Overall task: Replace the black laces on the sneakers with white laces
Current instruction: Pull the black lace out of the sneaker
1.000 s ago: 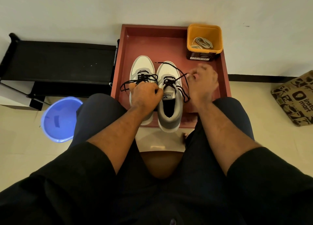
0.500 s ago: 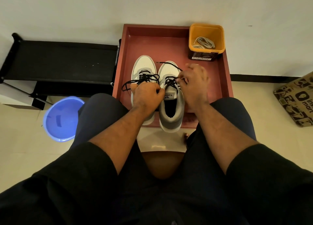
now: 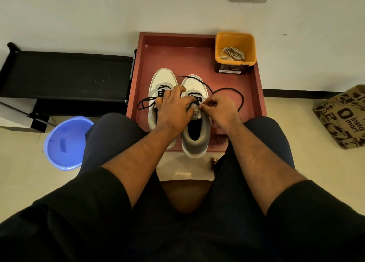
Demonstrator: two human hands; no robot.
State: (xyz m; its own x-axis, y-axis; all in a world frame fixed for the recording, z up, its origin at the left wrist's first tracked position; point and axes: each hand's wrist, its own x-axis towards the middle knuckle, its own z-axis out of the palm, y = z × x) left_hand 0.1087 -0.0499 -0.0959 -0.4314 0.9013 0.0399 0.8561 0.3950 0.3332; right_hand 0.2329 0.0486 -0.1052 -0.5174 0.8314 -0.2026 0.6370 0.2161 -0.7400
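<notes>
Fingers (image 3: 205,104) of our right hand (image 3: 221,111) pinch the black lace (image 3: 233,90) at the right sneaker (image 3: 194,123), while our left hand (image 3: 173,107) spreads flat over both sneakers near the red tray's (image 3: 177,50) front edge, white laces (image 3: 233,53) lying in the yellow tub (image 3: 235,38) at its back right corner.

Your two white-and-grey sneakers stand side by side, toes toward the wall: the left sneaker (image 3: 161,80) keeps its black lace (image 3: 145,101) threaded, its ends trailing off to the left. The right sneaker (image 3: 194,137) has its black lace (image 3: 235,91) partly pulled loose, one end looping out to the right. The white laces (image 3: 233,53) lie bundled in the orange tub.
</notes>
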